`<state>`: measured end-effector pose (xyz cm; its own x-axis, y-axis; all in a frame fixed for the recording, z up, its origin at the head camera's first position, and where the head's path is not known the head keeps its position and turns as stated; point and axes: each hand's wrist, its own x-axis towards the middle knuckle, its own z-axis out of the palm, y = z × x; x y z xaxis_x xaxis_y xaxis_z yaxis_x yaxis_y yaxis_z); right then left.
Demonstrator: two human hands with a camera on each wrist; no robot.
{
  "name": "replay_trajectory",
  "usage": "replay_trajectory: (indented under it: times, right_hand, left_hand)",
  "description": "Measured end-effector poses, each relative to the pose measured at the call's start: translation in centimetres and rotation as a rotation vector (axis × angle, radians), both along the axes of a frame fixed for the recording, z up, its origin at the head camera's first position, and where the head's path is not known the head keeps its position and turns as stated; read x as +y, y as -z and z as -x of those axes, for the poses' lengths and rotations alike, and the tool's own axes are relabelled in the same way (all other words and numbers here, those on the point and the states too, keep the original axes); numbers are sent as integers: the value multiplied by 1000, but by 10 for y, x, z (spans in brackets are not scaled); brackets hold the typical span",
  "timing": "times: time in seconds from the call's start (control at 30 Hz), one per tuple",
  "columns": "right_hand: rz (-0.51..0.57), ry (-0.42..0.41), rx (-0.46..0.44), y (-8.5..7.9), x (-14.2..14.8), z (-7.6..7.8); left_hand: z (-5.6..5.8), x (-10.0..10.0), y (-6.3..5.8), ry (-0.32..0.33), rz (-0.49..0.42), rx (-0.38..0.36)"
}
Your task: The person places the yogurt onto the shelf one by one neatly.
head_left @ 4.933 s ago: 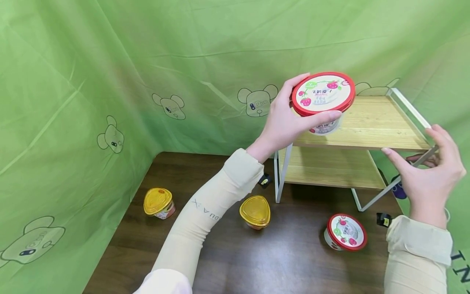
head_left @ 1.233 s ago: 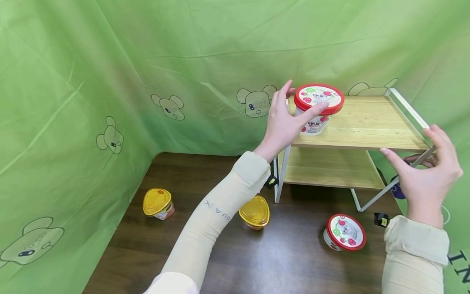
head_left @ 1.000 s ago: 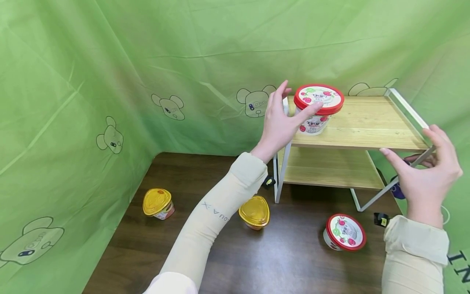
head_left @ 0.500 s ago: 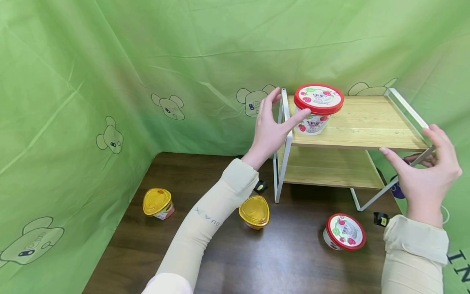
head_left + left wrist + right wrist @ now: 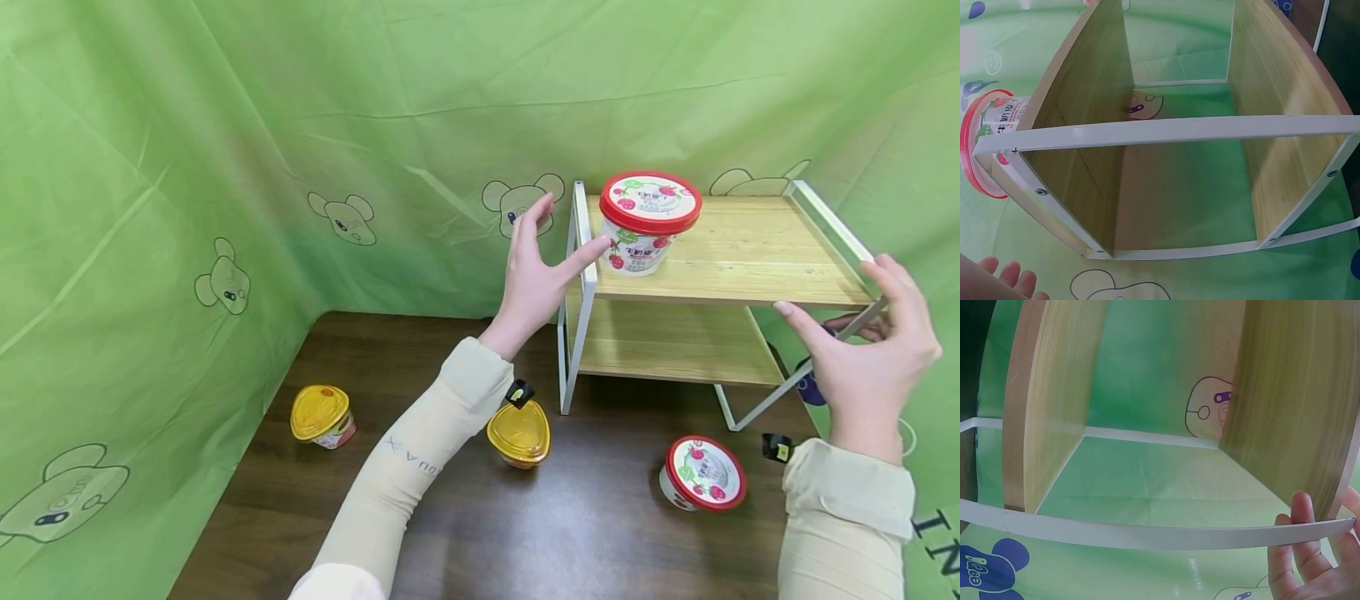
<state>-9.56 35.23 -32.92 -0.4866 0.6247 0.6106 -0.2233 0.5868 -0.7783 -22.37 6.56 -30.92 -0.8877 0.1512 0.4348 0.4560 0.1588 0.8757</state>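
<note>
A white tub with a red lid and strawberry print [image 5: 648, 223] stands upright on the top board of a two-tier shelf rack [image 5: 742, 250], at its left end. Left of the rack, my left hand [image 5: 536, 283] holds nothing; its fingers and thumb are spread apart, with the thumb tip close to the tub. In the left wrist view the tub [image 5: 1002, 119] shows past the rack's white frame, and fingers [image 5: 1010, 272] appear at the lower left. My right hand [image 5: 881, 350] grips the rack's right front corner; in the right wrist view fingers [image 5: 1300, 550] curl round the white bar.
A second red-lidded tub [image 5: 703, 473] sits on the dark wooden table [image 5: 585, 542] before the rack. Two yellow-lidded cups stand further left, one cup [image 5: 519, 433] near my left forearm, another cup [image 5: 324, 415] by the green cloth [image 5: 247, 167].
Earlier my left hand held the tub above the rack's left end. It set the tub on the top board, let go and drew back left and down. My right hand stayed at the corner.
</note>
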Motion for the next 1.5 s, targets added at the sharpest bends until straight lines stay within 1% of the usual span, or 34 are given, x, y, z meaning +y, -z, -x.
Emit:
replay_trajectory:
  times: [0.23,0.53,0.77,1.1,1.4,1.5]
  right_hand:
    - [-2,-8,7,1,0,1]
    - [4,-6,6,0,-1,1]
    - [8,-7,3,0,-1,1]
    - [0,-3,12,2,1,0]
    - [3,-11,27,2,2,1]
    - [4,-10,29,1,1,1]
  left_hand:
    - [-5,-5,5,19,21,-2]
    - [-9,-14,15,15,35,20]
    - [-13,-20,24,23,31,-2]
    - [-16,-22,41,21,36,-26]
    - [-22,-26,55,22,51,-63]
    - [-23,-27,60,22,54,-66]
